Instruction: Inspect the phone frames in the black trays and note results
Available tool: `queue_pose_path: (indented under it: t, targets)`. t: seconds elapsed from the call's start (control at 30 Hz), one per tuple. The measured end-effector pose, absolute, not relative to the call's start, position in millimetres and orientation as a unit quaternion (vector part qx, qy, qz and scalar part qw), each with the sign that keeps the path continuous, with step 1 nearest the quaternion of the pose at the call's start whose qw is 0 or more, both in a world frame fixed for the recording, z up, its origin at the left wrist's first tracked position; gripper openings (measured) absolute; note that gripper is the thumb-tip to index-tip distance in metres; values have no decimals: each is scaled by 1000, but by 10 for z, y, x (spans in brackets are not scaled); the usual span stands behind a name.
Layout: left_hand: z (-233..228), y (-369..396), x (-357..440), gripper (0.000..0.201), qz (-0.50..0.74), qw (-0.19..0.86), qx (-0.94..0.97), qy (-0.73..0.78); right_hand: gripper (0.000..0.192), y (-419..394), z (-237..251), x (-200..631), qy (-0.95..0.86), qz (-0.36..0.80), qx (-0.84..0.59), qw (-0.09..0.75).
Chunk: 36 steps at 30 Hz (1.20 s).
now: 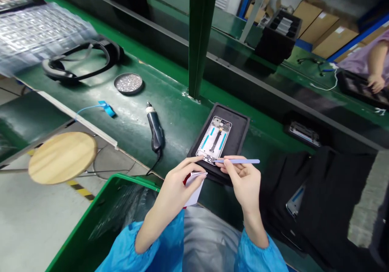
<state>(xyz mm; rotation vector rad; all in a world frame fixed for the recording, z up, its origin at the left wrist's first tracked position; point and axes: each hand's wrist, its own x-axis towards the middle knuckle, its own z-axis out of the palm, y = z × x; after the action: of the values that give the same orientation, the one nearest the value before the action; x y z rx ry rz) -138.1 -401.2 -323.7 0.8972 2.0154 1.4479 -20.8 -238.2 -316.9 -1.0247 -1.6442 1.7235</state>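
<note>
An opened phone body (213, 140) with blue strips lies in a black foam tray (240, 128) on the green bench. My left hand (179, 183) pinches a small white sheet (194, 193) with rows of dark dots and a red edge, just below the phone. Its forefinger reaches to the phone's near end. My right hand (244, 180) is closed around a light-blue pen-like stick (243, 161). The stick's tip meets the small parts at the phone's near end. Whether the tip carries anything is too small to tell.
Left on the bench lie an electric screwdriver (154, 128), a round dish of small screws (129, 83), a blue wrist strap (107, 108) and a black headband-like ring (82, 61). A green bin (106, 187) stands below. Black trays (316, 191) holding phone parts sit right. A co-worker's hand (376, 82) shows far right.
</note>
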Motion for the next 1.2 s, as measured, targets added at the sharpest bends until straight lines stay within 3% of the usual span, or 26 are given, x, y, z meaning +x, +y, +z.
queue_pose_path:
  t: [1.0,1.2]
  targets:
    - [-3272,-4027,-1414,15,529,233,340,742,53,-2410,-3205,-229,-628,624,-383,264]
    - [-3260,-4022,-1397,16,534,245,329,739,41,-2435,-3207,-211,-656,604,-360,273]
